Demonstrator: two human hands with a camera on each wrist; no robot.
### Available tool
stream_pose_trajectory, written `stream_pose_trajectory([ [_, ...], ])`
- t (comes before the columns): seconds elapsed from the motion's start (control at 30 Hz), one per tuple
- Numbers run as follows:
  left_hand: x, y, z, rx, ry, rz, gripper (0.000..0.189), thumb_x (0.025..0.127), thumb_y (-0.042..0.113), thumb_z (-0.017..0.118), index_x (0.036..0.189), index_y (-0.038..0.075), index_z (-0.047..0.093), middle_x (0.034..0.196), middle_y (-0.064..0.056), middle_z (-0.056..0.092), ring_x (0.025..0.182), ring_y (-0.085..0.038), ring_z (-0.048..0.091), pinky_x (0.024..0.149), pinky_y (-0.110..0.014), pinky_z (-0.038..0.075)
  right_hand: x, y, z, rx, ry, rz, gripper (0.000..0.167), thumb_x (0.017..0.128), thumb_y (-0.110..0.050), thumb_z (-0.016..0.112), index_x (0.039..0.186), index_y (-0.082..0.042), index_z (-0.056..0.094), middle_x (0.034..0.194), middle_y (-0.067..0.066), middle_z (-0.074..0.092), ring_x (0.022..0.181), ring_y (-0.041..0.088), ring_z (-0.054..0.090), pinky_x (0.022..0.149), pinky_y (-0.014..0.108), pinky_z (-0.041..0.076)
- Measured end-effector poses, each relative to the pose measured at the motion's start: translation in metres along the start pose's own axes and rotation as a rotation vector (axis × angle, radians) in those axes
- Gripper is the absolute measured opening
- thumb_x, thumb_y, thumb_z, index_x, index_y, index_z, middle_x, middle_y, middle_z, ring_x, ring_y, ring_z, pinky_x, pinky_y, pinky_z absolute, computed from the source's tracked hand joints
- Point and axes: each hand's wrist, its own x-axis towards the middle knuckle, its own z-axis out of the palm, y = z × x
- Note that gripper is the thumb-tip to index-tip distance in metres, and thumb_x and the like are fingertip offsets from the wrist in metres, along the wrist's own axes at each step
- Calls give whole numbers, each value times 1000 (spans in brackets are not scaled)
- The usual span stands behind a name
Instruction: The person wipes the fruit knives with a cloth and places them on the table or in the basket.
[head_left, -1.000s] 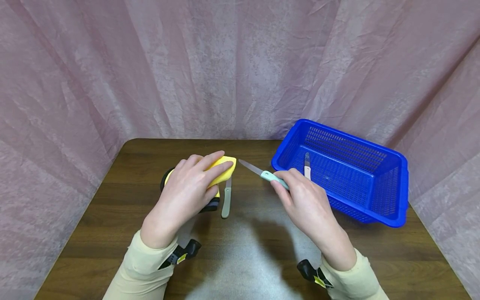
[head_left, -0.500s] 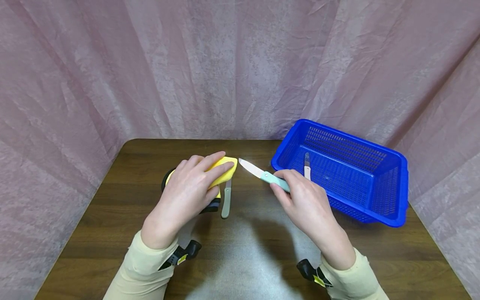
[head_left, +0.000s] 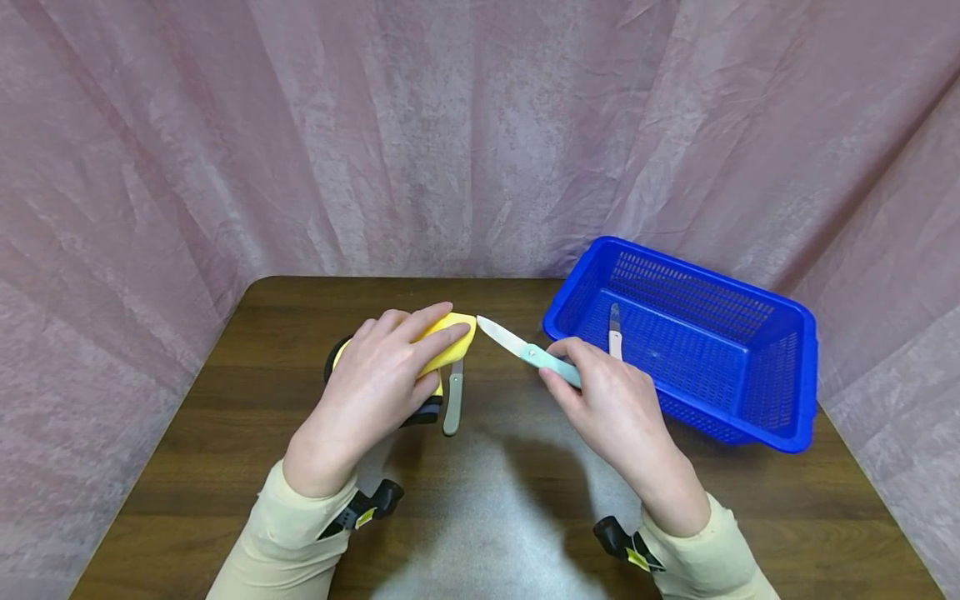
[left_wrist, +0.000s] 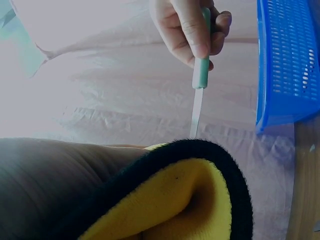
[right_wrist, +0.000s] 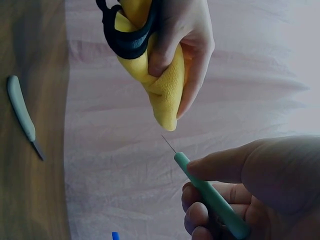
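My left hand (head_left: pixel 367 379) grips a folded yellow cloth (head_left: pixel 450 352) with a dark trim, fingers over its top and thumb beneath. In the left wrist view the cloth's black edge (left_wrist: pixel 240 190) hangs in a loose fold. My right hand (head_left: pixel 611 404) holds a small paring knife by its mint-green handle (head_left: pixel 551 363), thumb along one side. The knife's blade (head_left: pixel 501 336) points up and left, its tip right by the cloth's end. In the right wrist view the blade (right_wrist: pixel 169 144) shows nearly edge-on, below the cloth.
Another knife with a grey-green handle (head_left: pixel 453 408) lies on the wooden table (head_left: pixel 225 392), its blade partly under the cloth. At the right stands a blue perforated basket (head_left: pixel 806 375) with a white-handled knife (head_left: pixel 615 343) inside. Pink curtains (head_left: pixel 480 142) hang behind the table.
The knife in my right hand has turned about its length, so the blade shows a broader, brighter flat side. My left hand and the cloth have shifted very slightly right.
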Motion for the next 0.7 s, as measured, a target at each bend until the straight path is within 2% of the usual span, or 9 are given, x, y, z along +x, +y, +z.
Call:
stream_pose_trajectory([
  [0.3,0,1,0,-1,-3,-2,60,88,8,82,146,22,73,156,-12,62,113,-40,67,89,-55,56,1,0,1,-13,-3,14,9,103,-26,78,108,-18,76,68,-9,56,56,16,49,51,44,44],
  [0.7,0,2,-1,-5,0,0,61,88,7,82,147,22,72,156,-12,62,110,-40,67,89,-53,55,0,3,1,-22,8,-5,11,102,-27,80,108,-20,74,63,-11,53,53,16,47,50,44,42],
])
